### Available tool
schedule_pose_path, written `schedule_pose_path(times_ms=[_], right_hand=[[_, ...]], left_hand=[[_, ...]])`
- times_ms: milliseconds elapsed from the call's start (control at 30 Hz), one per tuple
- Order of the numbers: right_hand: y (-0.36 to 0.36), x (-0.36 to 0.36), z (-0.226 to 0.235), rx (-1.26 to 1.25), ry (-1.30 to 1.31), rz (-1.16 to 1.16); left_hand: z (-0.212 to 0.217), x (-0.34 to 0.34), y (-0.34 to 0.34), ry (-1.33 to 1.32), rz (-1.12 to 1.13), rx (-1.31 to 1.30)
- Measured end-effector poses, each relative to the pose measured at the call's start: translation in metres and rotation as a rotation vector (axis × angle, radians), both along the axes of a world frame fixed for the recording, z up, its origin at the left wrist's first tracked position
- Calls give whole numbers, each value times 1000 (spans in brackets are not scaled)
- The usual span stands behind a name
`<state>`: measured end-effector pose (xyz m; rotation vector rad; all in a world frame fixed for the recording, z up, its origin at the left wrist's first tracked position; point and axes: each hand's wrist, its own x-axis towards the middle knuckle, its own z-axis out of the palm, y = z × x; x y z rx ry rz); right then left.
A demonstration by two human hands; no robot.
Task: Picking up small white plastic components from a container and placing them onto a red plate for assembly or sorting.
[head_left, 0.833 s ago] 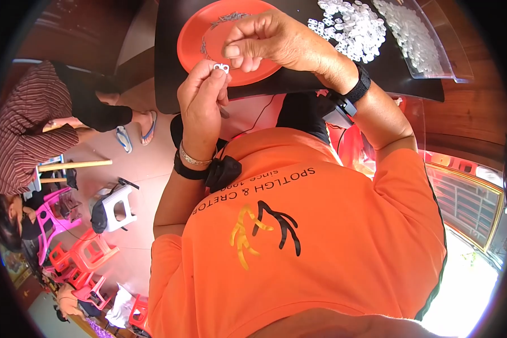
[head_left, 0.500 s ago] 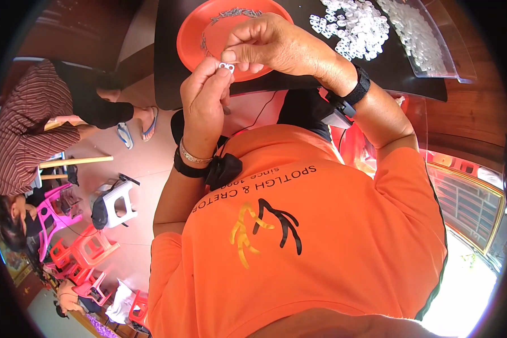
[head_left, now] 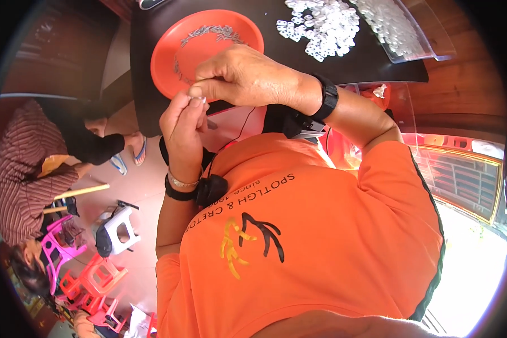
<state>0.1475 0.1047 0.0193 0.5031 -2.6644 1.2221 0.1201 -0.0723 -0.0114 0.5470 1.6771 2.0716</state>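
Observation:
A small white plastic piece (head_left: 200,99) is pinched between the thumb and fingers of my left hand (head_left: 183,125), and little of it shows. My right hand (head_left: 239,77) meets the left at the fingertips, thumb and fingers pressed together. Whatever the right fingertips hold is hidden. Both hands are over the near rim of a round orange-red tray (head_left: 164,62). Thin grey pin-like parts (head_left: 222,32) lie in a loose ring inside it. Right of the tray, a pile of white two-holed pieces (head_left: 324,28) is spread on the black table (head_left: 276,56).
A clear plastic tub (head_left: 434,48) full of translucent pieces stands at the far right. To the left, a person in a striped shirt (head_left: 25,152) sits bent over. A white stool (head_left: 118,231), a pink chair (head_left: 56,248) and red stools (head_left: 98,276) stand on the floor.
The view has shifted, so the tray and table appear farther left and lower. My hands stay joined at the fingertips; the white piece, showing its holes before, is now mostly hidden.

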Motion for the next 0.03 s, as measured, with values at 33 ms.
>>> schedule_pose_path(times_ms=[33], right_hand=[[4, 1, 10, 86, -36, -6]], left_hand=[[0, -1, 0, -5, -4, -18]])
